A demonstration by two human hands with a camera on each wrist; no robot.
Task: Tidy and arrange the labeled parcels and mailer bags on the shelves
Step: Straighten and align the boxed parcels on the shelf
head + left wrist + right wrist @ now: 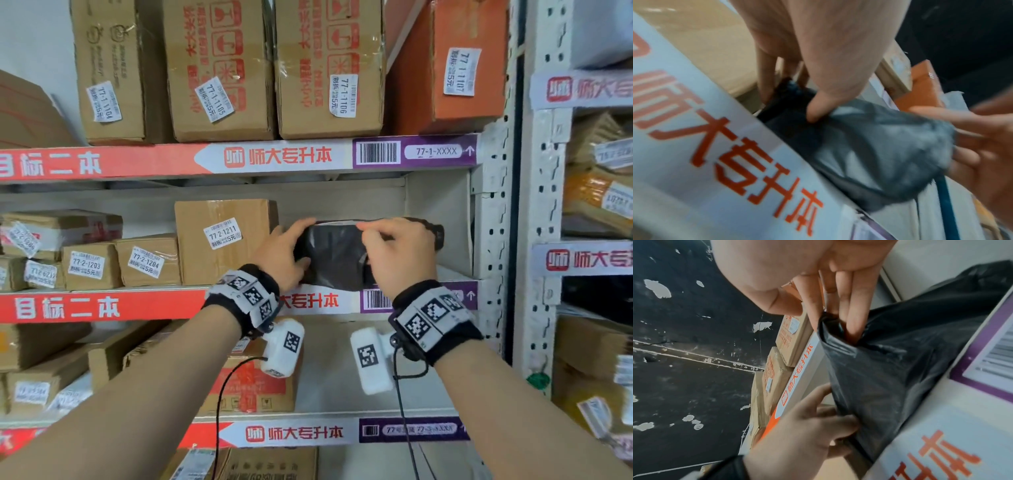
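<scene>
A black plastic mailer bag [339,255] stands on the middle shelf [102,305], to the right of the box labelled 77-2-1211 [222,240]. My left hand [301,245] grips the bag's left end, thumb in front and fingers behind. My right hand [371,240] curls over its top edge. In the left wrist view my thumb [813,112] presses into the crumpled bag [869,154]. The right wrist view has my fingers [851,318] tucked into a fold at the top of the bag [890,378]. No label on the bag shows.
Labelled cardboard boxes [147,262] fill the middle shelf left of the bag. Tall cartons [219,68] and an orange box [455,65] stand on the shelf above. The shelf's white side wall [442,222] is right of the bag. A second rack [596,205] with parcels stands at the right.
</scene>
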